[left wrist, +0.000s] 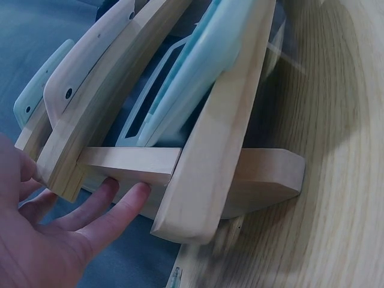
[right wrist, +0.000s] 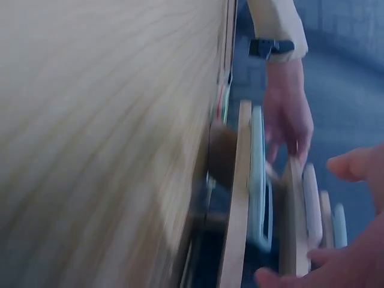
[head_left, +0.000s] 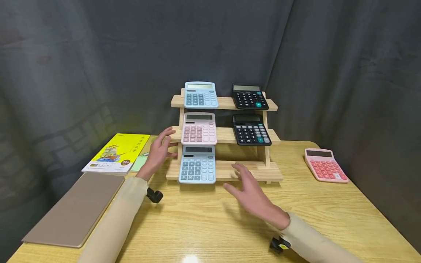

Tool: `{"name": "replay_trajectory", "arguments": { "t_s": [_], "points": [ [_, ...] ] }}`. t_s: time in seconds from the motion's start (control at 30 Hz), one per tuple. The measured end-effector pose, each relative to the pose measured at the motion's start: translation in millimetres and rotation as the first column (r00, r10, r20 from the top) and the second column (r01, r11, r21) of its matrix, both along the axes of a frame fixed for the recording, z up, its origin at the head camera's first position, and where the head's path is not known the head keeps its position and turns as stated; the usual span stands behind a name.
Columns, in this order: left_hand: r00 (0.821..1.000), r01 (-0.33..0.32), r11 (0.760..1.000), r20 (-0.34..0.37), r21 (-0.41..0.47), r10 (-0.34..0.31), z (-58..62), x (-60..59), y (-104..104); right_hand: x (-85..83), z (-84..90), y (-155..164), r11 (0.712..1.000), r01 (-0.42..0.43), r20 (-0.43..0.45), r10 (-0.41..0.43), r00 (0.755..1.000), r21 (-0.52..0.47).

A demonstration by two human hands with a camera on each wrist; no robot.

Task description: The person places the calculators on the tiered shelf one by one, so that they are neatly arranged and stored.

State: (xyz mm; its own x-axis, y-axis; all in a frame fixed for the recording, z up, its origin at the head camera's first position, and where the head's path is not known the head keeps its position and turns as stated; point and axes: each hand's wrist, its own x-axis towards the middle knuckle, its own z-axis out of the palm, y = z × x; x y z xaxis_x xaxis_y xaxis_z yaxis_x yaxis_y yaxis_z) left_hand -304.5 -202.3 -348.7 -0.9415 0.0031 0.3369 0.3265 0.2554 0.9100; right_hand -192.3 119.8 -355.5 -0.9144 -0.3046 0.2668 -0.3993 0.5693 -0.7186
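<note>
A three-step wooden rack (head_left: 227, 136) carries calculators. On its left side stand a light blue calculator (head_left: 201, 95) at the top, a pink-and-white one (head_left: 198, 128) in the middle and a second blue one (head_left: 197, 165) at the bottom. Two black calculators (head_left: 250, 96) sit on the right of the upper two steps. My left hand (head_left: 158, 151) is at the rack's left end, its extended fingers (left wrist: 123, 210) right at the side bar and the middle step's end. In front of the bottom step's right part, my right hand (head_left: 251, 193) is spread with nothing in it.
A pink calculator (head_left: 325, 165) lies on the table (head_left: 197, 223) at the right. To the left are a yellow book (head_left: 123, 146), a green paper (head_left: 139, 163) partly behind my left hand, and a brown notebook (head_left: 75, 208). Dark curtains (head_left: 210, 44) hang behind the table.
</note>
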Motion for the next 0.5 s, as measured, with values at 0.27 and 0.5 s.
{"name": "replay_trajectory", "arguments": {
  "t_s": [0.27,0.5],
  "points": [
    [1.000,0.005,1.000,-0.005,0.012,-0.005,2.1,-0.2,0.6,1.4,6.6,85.9,0.985,0.159,-0.131,-0.149,0.980,0.065],
    [1.000,-0.004,1.000,0.004,0.001,0.004,1.8,0.6,1.5,-12.9,3.9,156.7,0.940,0.281,-0.109,-0.265,0.958,0.191]
  ]
}}
